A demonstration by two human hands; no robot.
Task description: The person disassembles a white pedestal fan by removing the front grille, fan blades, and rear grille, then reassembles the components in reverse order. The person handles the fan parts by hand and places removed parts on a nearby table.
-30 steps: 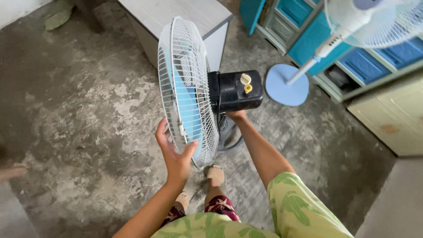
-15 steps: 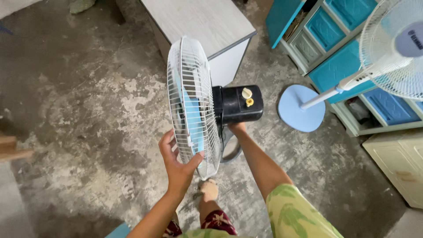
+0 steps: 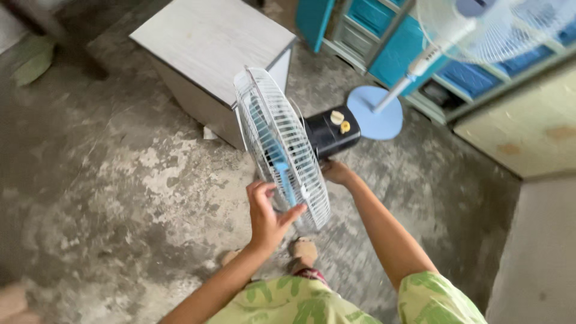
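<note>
Head view, looking down: I hold a white wire-grille fan head with pale blue blades (image 3: 281, 144) edge-on in front of me, above a rough grey concrete floor (image 3: 108, 180). My left hand (image 3: 268, 211) is cupped against the lower front of the grille, fingers spread and curled onto the wires, thumb hooked at the rim. My right hand (image 3: 337, 173) reaches in behind, under the black motor housing with 2 pale knobs (image 3: 332, 131); it appears to bear the weight there, but I cannot tell whether its fingers are closed, because the grille and housing hide them.

To do this well, I judge the weight should sit on the right hand at the motor, with the left only steadying the rim, since thin wires bend under a squeeze.

The fan head lies between both hands, touching each. Beyond it stands a grey-topped square cabinet (image 3: 210, 42), and to the right a second white standing fan on a round blue base (image 3: 375, 114), near teal shelving (image 3: 384, 30).
</note>
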